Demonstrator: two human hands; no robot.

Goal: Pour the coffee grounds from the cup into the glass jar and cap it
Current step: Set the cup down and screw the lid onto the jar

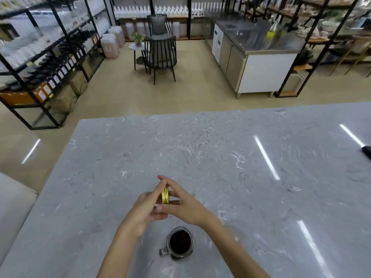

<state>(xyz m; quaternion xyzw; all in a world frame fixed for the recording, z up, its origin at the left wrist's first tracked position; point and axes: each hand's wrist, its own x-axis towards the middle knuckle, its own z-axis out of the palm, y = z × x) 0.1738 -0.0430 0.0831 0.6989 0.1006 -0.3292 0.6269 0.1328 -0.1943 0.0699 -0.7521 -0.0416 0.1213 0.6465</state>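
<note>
A gold metal lid [165, 195] is held on edge between both of my hands above the grey marble table [220, 157]. My left hand [147, 207] presses its left face and my right hand [180, 203] grips its right side with fingers and thumb. Below my hands, near the table's front edge, stands a glass jar with a handle [180, 243], open at the top and holding dark coffee grounds. The jar is apart from the lid. No cup is visible to me.
A dark object [367, 151] lies at the table's right edge. Beyond the table are two black chairs [160, 55], a small round side table with a plant [137, 46], a steel counter [259, 47] and shelving on both sides.
</note>
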